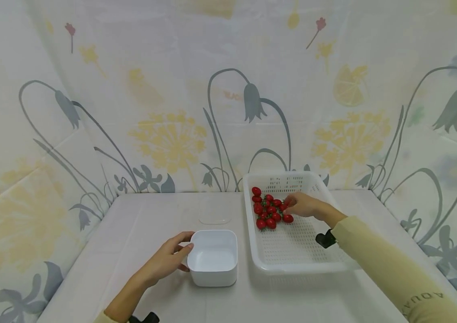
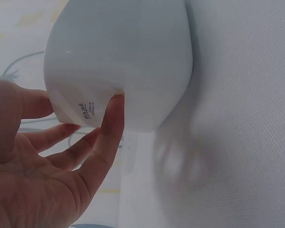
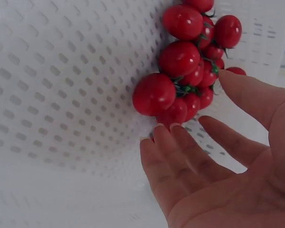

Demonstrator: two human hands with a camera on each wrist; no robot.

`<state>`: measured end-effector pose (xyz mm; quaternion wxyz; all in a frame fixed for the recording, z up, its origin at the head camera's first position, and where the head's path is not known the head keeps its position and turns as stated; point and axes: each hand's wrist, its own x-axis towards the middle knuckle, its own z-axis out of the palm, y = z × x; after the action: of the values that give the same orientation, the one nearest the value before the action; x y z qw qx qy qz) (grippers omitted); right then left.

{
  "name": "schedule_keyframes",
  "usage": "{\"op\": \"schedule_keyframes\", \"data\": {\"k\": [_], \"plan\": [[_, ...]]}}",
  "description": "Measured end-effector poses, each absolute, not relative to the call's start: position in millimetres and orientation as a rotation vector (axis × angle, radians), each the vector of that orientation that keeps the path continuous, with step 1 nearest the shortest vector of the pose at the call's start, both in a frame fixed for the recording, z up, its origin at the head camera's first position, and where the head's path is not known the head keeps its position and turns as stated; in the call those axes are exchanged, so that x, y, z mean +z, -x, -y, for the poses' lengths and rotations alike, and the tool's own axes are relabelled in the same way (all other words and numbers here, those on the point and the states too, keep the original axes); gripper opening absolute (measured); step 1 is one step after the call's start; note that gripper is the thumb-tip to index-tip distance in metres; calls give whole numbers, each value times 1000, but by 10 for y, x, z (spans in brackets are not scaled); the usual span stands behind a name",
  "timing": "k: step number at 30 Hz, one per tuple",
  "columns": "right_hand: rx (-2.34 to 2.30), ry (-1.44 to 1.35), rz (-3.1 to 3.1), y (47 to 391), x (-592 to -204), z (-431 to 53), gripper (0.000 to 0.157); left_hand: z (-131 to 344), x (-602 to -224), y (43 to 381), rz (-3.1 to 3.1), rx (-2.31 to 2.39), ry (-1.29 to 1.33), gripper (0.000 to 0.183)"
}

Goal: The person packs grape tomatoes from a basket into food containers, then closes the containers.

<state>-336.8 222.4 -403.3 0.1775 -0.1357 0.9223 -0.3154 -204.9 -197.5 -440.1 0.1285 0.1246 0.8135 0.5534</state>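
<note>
My left hand [image 1: 169,256] is at the left side of a square white plastic container [image 1: 214,279], thumb and fingertips against its outside near the corner. In the left wrist view, fingers [image 2: 111,118] touch the wall beside small printed lettering. My right hand [image 1: 303,205] reaches into a white perforated basket [image 1: 258,258], over the right side of a cluster of red cherry tomatoes [image 1: 270,223]. Seen from the right wrist, its fingers are spread, thumb apart from them, fingertips right at the tomatoes [image 3: 154,94] with green stems among them.
A clear, flat lid-like piece [image 1: 214,221] lies behind the container. The basket's rim stands along the right of the white table [image 1: 147,215]. A floral-patterned cloth [image 1: 180,89] hangs behind and at both sides.
</note>
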Motion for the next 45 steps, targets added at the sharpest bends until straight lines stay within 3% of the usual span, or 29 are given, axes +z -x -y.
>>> {"op": "schedule_keyframes", "data": {"k": [22,45], "plan": [[-957,132,-2634,3403,-4289,-2200,15,1953,-4390,2035,-2305,1647,-330,46],[-1088,253,-2513,3279,-4125,-2183,15,1977,-4369,2056,-2305,1617,-345,45]]}}
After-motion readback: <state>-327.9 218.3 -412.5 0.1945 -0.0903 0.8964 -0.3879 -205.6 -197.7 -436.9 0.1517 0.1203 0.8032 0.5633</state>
